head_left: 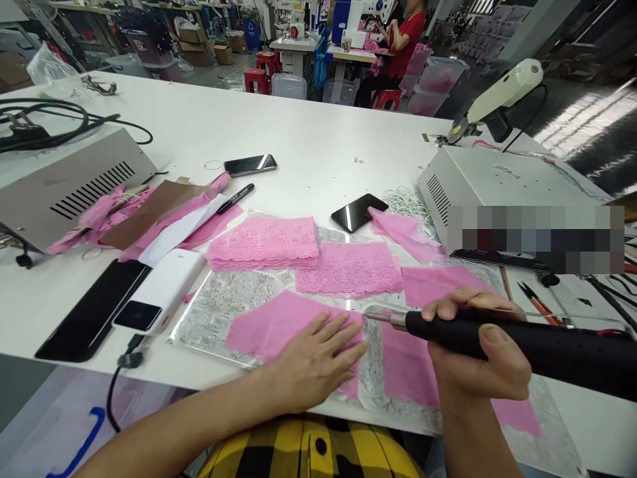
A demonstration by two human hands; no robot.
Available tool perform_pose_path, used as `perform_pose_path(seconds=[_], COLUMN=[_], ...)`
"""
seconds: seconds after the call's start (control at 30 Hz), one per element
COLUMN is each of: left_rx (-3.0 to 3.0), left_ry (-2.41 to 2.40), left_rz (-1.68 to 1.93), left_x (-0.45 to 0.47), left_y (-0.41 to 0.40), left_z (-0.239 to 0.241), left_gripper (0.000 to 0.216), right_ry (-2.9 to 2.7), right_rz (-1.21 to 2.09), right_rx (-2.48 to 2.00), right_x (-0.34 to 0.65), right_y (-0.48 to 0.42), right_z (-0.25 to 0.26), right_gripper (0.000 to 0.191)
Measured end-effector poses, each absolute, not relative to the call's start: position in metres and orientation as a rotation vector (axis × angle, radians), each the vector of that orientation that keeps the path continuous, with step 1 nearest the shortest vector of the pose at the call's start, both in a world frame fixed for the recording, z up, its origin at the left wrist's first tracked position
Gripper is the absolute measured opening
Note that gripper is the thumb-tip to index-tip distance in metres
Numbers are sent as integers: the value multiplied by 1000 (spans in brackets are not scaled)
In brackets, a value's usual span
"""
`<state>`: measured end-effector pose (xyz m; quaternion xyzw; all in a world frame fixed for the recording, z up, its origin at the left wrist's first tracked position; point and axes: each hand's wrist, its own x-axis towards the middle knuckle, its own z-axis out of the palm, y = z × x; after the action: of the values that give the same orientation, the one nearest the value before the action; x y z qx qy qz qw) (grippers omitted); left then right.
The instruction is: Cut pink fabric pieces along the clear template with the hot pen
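My left hand (pixel 318 358) lies flat with fingers spread on a smooth pink fabric piece (pixel 279 322), pressing it onto a clear sheet over a mottled grey board (pixel 219 312). In my right hand (pixel 478 358) is a thick black handheld cutter (pixel 547 345) with a narrow metal tip. That tip points left, at the right edge of the fabric under my left fingers; whether it touches cannot be made out. Beyond my hands lie a stack of pink lace pieces (pixel 263 242) and another lace piece (pixel 348 269). More plain pink fabric (pixel 408 365) is partly behind my right hand.
Grey metal boxes (pixel 99 179) (pixel 507 179) stand left and right. Phones (pixel 250 164) (pixel 355 212), a marker (pixel 236 198) and a white power bank (pixel 159 292) lie around the board. A cream-coloured electric cutter (pixel 502 93) stands back right. A person in red (pixel 405 43) sits at a sewing machine beyond.
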<state>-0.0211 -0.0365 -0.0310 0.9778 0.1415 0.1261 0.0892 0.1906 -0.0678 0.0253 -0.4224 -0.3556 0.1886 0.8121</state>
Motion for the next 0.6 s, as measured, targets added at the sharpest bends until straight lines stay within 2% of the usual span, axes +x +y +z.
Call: perform_pose_path(seconds=[0.47, 0.6], left_rx=[2892, 2910], left_ry=[420, 410], left_rz=[387, 401], left_x=[-20, -20], left_y=[-36, -36], left_z=[-31, -31], left_gripper=[43, 42], right_ry=[-791, -831], right_rz=[398, 405], right_rx=[-894, -912], right_x=[188, 185], right_y=[-67, -67], right_z=[24, 24], right_gripper=[18, 12])
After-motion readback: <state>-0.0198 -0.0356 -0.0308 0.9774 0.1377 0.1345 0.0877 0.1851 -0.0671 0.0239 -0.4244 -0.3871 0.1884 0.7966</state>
